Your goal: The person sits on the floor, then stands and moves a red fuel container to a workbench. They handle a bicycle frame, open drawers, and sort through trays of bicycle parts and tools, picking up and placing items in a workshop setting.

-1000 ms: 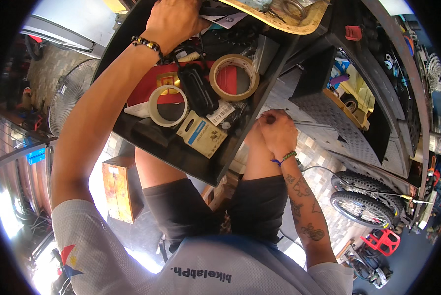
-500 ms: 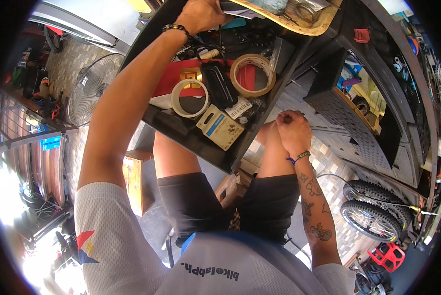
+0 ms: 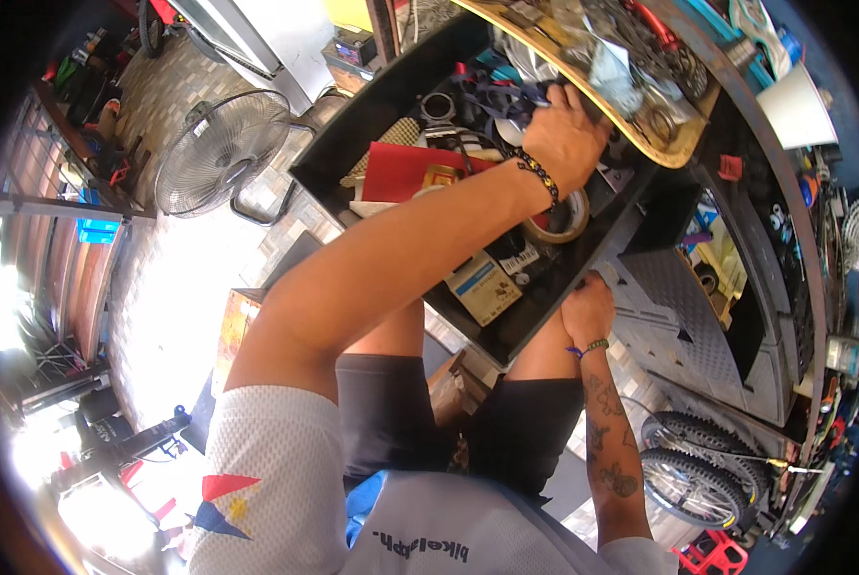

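Observation:
My left hand [image 3: 566,139] reaches across an open black drawer [image 3: 324,177], its fingers apart and pressed down among the clutter at the drawer's far right. The fingertips are partly hidden. Beneath its wrist lies a roll of tan tape [image 3: 568,225], partly covered. A red sheet [image 3: 396,171], a small cardboard packet [image 3: 485,289] with a blue stripe and a grey ring [image 3: 437,107] lie in the drawer, with dark straps [image 3: 492,101] near the fingers. My right hand [image 3: 588,305] rests closed by my right knee, beside the drawer's front corner; what it holds, if anything, is hidden.
A yellow-edged tray [image 3: 674,153] of bagged parts overhangs the drawer's far right. Another open compartment [image 3: 712,259] stands to the right. On the floor are a fan [image 3: 223,158] at left and bicycle wheels [image 3: 693,484] at right.
My left hand has moved right, from the drawer's far left part to its far right part. The view has shifted, showing more of the drawer's far left. My right hand stays by the knee.

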{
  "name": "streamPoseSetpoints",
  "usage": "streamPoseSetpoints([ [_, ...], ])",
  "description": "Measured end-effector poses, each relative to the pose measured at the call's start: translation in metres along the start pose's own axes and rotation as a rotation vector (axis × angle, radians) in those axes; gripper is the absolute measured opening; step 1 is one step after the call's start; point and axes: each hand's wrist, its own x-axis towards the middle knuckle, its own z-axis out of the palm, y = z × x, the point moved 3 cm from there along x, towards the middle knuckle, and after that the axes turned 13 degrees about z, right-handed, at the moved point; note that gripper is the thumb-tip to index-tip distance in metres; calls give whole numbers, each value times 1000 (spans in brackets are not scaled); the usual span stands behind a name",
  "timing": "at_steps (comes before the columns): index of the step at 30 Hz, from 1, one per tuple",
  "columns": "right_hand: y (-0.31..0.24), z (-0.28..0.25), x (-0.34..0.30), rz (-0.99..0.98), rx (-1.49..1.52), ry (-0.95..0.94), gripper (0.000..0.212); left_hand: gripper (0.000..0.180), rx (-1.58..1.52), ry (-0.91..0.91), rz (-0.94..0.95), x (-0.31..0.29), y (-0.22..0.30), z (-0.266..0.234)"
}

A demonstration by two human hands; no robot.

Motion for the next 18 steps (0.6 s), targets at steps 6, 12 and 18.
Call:
streamPoseSetpoints([
  [6, 4, 8, 4, -101, -32, 22, 36, 85, -582, -108, -71, -4, -23, -7],
  [12, 25, 25, 16, -279, -113, 97, 43, 97, -367, -230, -54, -9, 2, -6],
  [18, 49, 41, 30, -357, -114, 109, 43, 51, -265, -265, -135, -39, 36, -77],
])
